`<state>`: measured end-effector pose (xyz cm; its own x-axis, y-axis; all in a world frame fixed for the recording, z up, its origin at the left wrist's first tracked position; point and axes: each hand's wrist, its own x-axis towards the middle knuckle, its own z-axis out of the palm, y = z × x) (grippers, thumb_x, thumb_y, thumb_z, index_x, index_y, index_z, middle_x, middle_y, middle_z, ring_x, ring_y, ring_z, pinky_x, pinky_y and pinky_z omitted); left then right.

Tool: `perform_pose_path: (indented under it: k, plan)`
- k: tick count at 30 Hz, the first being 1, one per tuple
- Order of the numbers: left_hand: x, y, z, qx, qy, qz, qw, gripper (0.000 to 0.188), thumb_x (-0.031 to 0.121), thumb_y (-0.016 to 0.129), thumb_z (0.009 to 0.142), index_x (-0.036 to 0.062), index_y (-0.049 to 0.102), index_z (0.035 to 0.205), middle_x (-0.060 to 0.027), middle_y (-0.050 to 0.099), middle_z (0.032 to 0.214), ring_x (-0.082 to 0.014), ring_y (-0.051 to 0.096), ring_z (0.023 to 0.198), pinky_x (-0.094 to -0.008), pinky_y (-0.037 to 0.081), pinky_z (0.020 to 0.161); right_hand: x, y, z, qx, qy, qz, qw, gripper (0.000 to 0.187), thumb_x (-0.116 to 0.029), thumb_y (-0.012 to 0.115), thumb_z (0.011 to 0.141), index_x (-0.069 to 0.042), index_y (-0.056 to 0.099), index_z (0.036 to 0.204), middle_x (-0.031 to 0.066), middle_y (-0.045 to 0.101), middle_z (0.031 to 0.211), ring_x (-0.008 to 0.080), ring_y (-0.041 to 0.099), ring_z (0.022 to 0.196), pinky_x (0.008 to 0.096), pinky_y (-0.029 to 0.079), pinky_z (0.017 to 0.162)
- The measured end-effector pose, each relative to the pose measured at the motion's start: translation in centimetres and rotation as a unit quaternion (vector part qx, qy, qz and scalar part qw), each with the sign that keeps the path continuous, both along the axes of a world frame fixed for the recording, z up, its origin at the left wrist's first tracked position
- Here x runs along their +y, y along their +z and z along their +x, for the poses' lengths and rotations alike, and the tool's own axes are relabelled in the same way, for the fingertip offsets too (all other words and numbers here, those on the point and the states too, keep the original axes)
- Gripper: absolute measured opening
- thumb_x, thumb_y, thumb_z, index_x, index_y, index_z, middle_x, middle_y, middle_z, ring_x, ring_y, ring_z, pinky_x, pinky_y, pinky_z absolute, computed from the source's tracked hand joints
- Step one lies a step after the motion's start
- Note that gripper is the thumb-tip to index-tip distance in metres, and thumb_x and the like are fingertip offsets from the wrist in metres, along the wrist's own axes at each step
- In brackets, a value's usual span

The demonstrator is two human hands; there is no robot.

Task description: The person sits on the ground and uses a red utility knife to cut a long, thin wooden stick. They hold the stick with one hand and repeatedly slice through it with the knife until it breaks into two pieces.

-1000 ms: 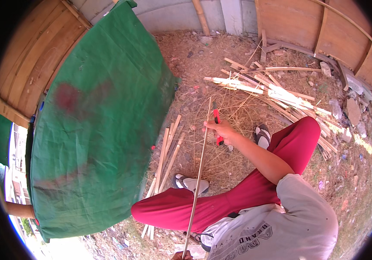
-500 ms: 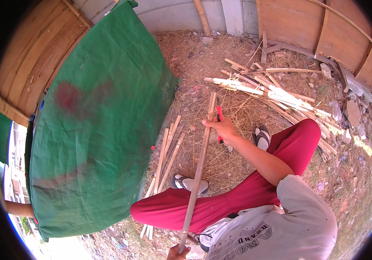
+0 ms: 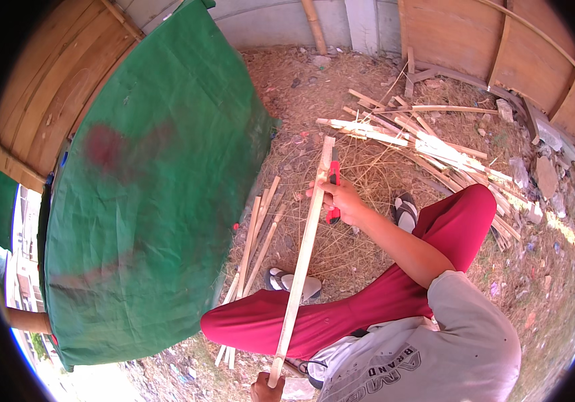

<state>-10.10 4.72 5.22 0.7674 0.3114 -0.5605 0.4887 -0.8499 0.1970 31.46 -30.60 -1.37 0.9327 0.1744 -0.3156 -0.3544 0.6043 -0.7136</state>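
A long bamboo strip slants across my lap, its pale flat face showing. Low in the view, my left hand is closed around its near end. My right hand grips the strip close to its far end. Also in that right hand is a utility knife with a red handle, lying alongside the strip. How the fingers split between knife and strip is partly hidden.
A large pile of split bamboo strips lies ahead to the right. A smaller bundle of strips rests by my left knee. On the left hangs a green tarp. Dry shavings and litter cover the ground, with wooden panels beyond.
The bamboo strip has turned over about its length, from a darker side to the pale face. My right-hand fingers have shifted around it; the knife sits slightly more to the left.
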Motion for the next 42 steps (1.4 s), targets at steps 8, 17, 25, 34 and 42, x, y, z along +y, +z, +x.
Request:
perform_pose_path:
  k: [8,17,25,34,42]
  plan:
    - [-4.7,1.7,5.3,-0.222,-0.081,0.098,0.967,0.088,0.030,0.089,0.068,-0.0023,0.041,0.134,-0.0223,0.054,0.122,-0.0433,0.051,0.120,-0.0539,0.039,0.103,2.1,2.1,-1.1,-0.004,-0.041,0.009,0.999,0.026,-0.011,0.052,0.102,0.010,0.058,0.117,0.0266,0.071,0.104,0.0084,0.041,0.051,0.0264,0.037,0.049]
    - [-11.9,-1.0,18.5,-0.308,-0.081,0.075,0.945,0.047,0.034,0.079,0.084,-0.0002,0.059,0.110,-0.0244,0.068,0.093,-0.0432,0.067,0.089,-0.0521,0.053,0.080,4.0,3.6,-3.4,0.009,-0.028,0.059,0.998,0.028,-0.011,0.052,0.103,0.011,0.057,0.119,0.0264,0.070,0.105,0.0082,0.039,0.052,0.0274,0.034,0.050]
    - [-10.6,-2.7,17.5,-0.263,-0.021,-0.105,0.959,0.045,0.035,0.070,0.094,-0.0013,0.060,0.070,-0.0259,0.060,0.064,-0.0493,0.062,0.067,-0.0543,0.047,0.058,-0.3,4.6,-3.6,-0.154,0.020,-0.455,0.877,0.045,-0.035,0.048,0.106,0.000,0.060,0.131,0.0200,0.070,0.105,0.0235,0.065,0.079,0.0404,0.052,0.073]
    - [-10.4,-2.6,16.6,-0.208,0.004,-0.145,0.967,0.049,0.039,0.070,0.095,-0.0018,0.058,0.069,-0.0255,0.058,0.062,-0.0494,0.060,0.063,-0.0527,0.045,0.056,-3.1,5.2,-5.5,-0.351,0.020,-0.677,0.647,0.044,-0.040,0.059,0.099,-0.005,0.066,0.124,0.0132,0.074,0.086,0.0306,0.070,0.064,0.0438,0.054,0.054]
    - [-10.5,-2.0,14.6,-0.138,0.000,-0.164,0.977,0.041,0.033,0.068,0.095,-0.0026,0.061,0.076,-0.0247,0.060,0.064,-0.0427,0.062,0.059,-0.0494,0.045,0.056,-2.9,3.0,-4.9,-0.372,0.023,-0.704,0.605,0.036,-0.042,0.064,0.094,-0.011,0.077,0.107,0.0120,0.072,0.072,0.0283,0.064,0.051,0.0409,0.048,0.045]
